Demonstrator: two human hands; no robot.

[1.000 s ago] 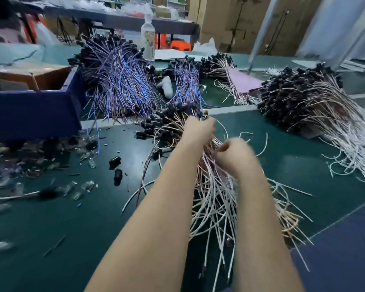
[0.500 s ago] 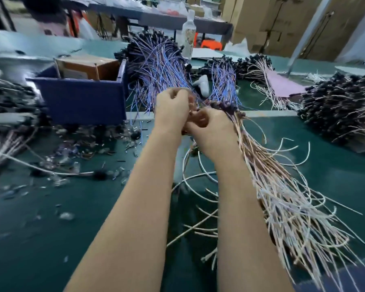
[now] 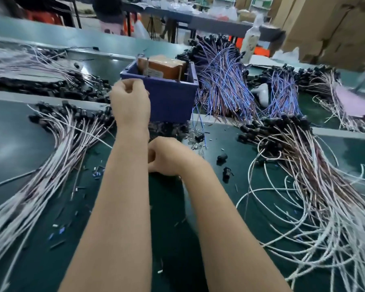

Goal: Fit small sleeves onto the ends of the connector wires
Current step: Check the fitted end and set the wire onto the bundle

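Note:
My left hand (image 3: 131,102) hovers with curled fingers just in front of the blue box (image 3: 171,98), beside the black connector ends of a white-and-pink wire bundle (image 3: 67,140) lying on the left of the green mat. Nothing shows in its fingers. My right hand (image 3: 169,157) sits lower, curled against my left forearm; whether it holds anything is hidden. A second white-and-pink bundle (image 3: 299,165) spreads out on the right. Small loose sleeves and bits (image 3: 97,172) lie scattered on the mat.
Two loose black connectors (image 3: 224,165) lie right of my right hand. The blue box holds a brown carton (image 3: 162,67). Blue-and-purple wire bundles (image 3: 223,81) are piled behind it, with a white bottle (image 3: 251,41) and cardboard boxes (image 3: 325,28) at the back.
Both hands held a white-and-pink bundle raised in front of me; now they hold no bundle and have moved apart. The view has swung left, showing a bundle lying at the left.

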